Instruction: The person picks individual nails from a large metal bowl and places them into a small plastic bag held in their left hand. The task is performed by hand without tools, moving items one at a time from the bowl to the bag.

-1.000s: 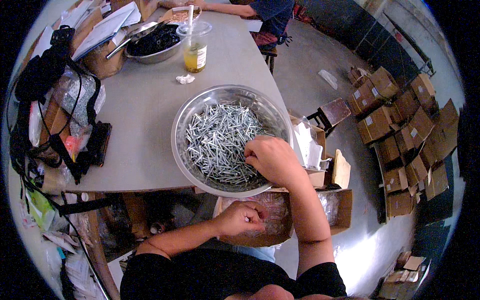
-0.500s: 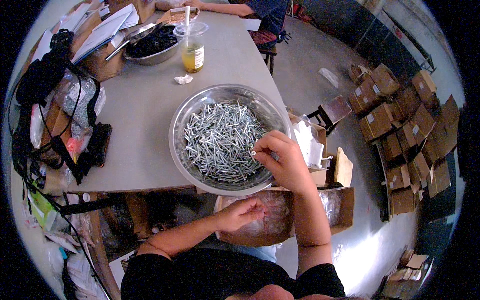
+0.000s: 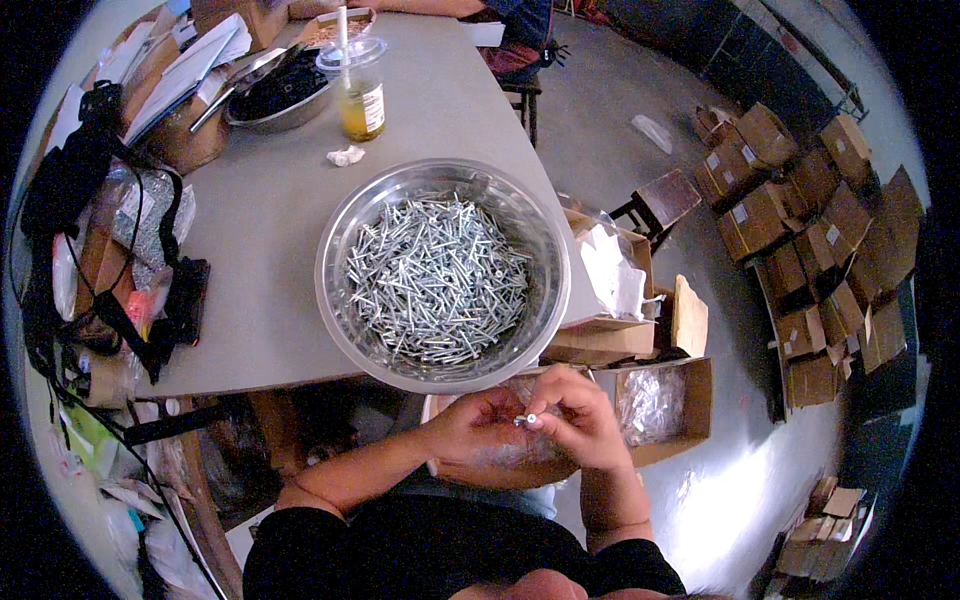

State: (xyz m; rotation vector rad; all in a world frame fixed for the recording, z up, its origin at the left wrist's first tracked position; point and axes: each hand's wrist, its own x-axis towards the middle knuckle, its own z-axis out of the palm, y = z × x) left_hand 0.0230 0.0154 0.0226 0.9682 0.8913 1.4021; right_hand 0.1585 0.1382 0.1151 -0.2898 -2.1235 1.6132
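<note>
A large shiny metal bowl (image 3: 335,340) full of silvery screws (image 3: 440,280) stands at the near corner of the table. Below its near rim, my two hands come together over an open carton. My right hand (image 3: 578,415) pinches a screw (image 3: 531,420) between thumb and fingertips, its round head showing. Close beside it, my left hand (image 3: 475,425) is curled, its fingertips almost at the screw. What lies inside those curled fingers is hidden.
Cartons with clear plastic bags (image 3: 650,400) sit below the table edge. On the table are a lidded drink cup (image 3: 362,110), crumpled tissue (image 3: 346,156) and a bowl of black parts (image 3: 285,95). Cardboard boxes (image 3: 800,240) are piled at right. A co-worker's arm (image 3: 430,7) rests at the far end.
My right hand has moved from over the bowl down and toward me, carrying a screw to my left hand. The view has shifted slightly, and the bowl appears a little further left.
</note>
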